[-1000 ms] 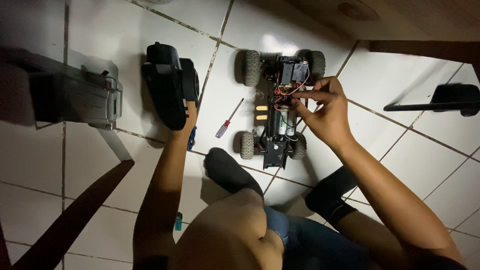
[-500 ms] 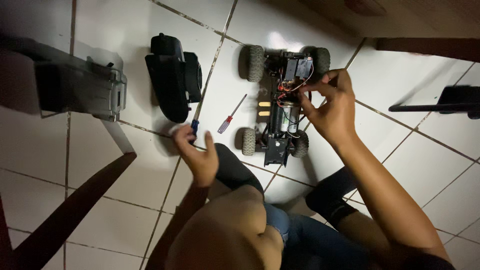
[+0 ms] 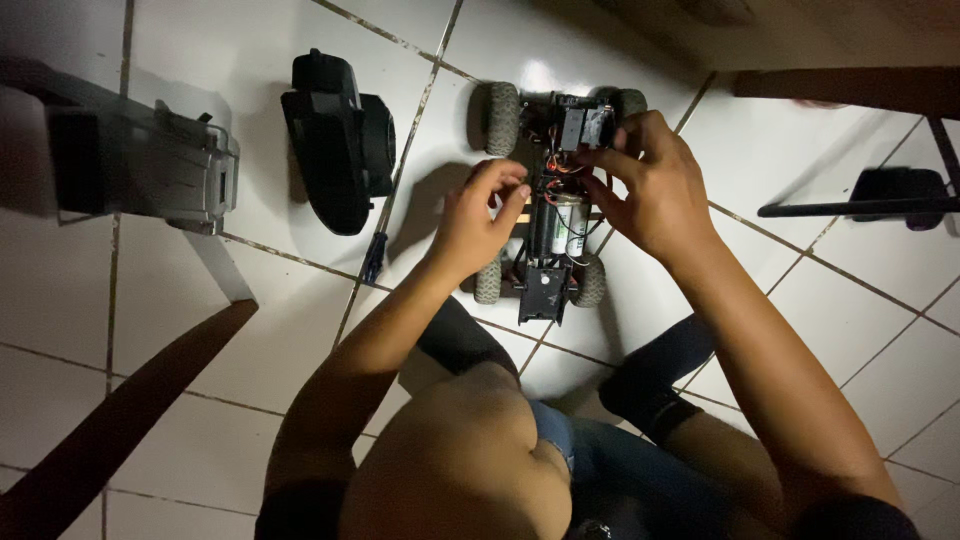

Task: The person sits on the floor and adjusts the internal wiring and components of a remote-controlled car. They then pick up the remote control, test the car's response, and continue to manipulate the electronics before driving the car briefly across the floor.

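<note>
RC car chassis (image 3: pixel 552 205), body shell off, sits on the white tile floor (image 3: pixel 830 300) directly ahead of the seated person's knees, its length running away from the viewer. Four knobby wheels, a silver cylindrical motor (image 3: pixel 569 218) mid-frame, red wiring and a black box at the far end.

Both hands work over the middle of the chassis. Left hand (image 3: pixel 470 222): fingers curled in, fingertips pinched at the left edge of the frame; whether they grip a small part cannot be told, the view is too dark. Right hand (image 3: pixel 655 190): arched over the far right side, fingers bent down onto the black box and the wires; a firm grip cannot be confirmed.

Judgement on doing this well: one hand should steady the frame while the other works the small parts; pull on connectors, not on the thin wires; keep loosened pieces on the tile where they stay visible.

Pose: both forearms reach forward over the knees, wrists bent down, elbows out.

Around: a blue-handled screwdriver (image 3: pixel 374 259) lies just left of the left hand, untouched. Further left a black controller (image 3: pixel 338 140), then a grey car body shell (image 3: pixel 140 170).
</note>
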